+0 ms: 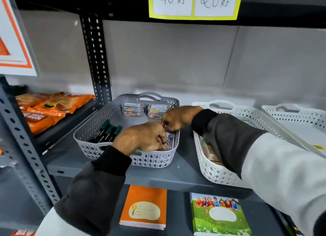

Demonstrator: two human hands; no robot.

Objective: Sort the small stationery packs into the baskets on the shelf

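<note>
A grey basket [91,130] stands on the grey shelf [183,172]. At its back sit two stacks of clear boxes of coloured paper clips [132,109]. Several black markers with green caps [107,132] lie at its left. Both hands are inside the basket's right side. My left hand [141,138] and my right hand [178,118] pinch small white printed packs [170,138] standing against the right wall. Fingers hide most of the packs.
A white basket [210,168] holding brown packs stands right of the grey one, and another white basket [299,112] is further right. Orange snack bags [53,105] lie on the left shelf. Notebooks [143,207] rest on the shelf below. Price labels [194,3] hang above.
</note>
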